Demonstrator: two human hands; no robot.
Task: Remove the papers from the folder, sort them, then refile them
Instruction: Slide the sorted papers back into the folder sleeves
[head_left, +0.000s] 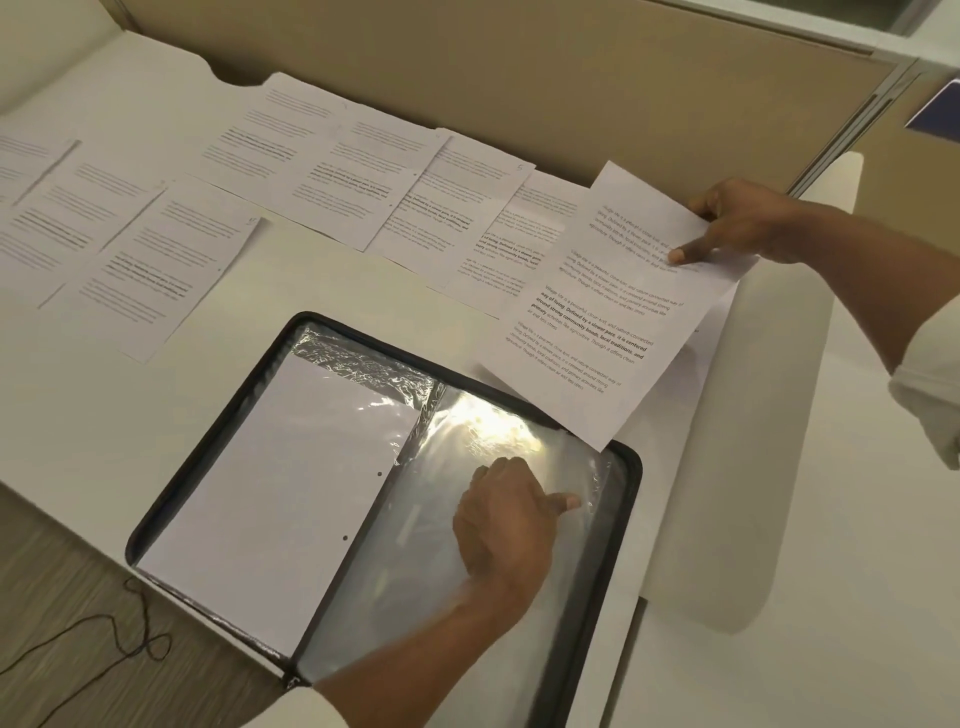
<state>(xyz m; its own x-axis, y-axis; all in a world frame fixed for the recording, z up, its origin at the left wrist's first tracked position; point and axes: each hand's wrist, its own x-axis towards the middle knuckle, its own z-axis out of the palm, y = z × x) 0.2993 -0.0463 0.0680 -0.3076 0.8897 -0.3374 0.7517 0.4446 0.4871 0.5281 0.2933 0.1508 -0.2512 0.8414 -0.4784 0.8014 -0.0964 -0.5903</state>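
Observation:
A black-edged folder (631, 467) lies open on the white table, with clear plastic sleeves inside. Its left sleeve holds a blank-side-up sheet (280, 483). My left hand (506, 525) rests on the right-hand plastic sleeve (415, 561), fingers curled, thumb out toward the sleeve's edge. My right hand (737, 223) pinches the top right edge of a printed sheet (613, 306), held just above the table beyond the folder's far right corner. Several printed pages (343, 166) lie spread in overlapping rows across the far side of the table.
A beige partition wall (519, 67) runs behind the table. The white table (779, 519) continues to the right. A thin dark cord (130, 634) lies on the wood-look floor at lower left.

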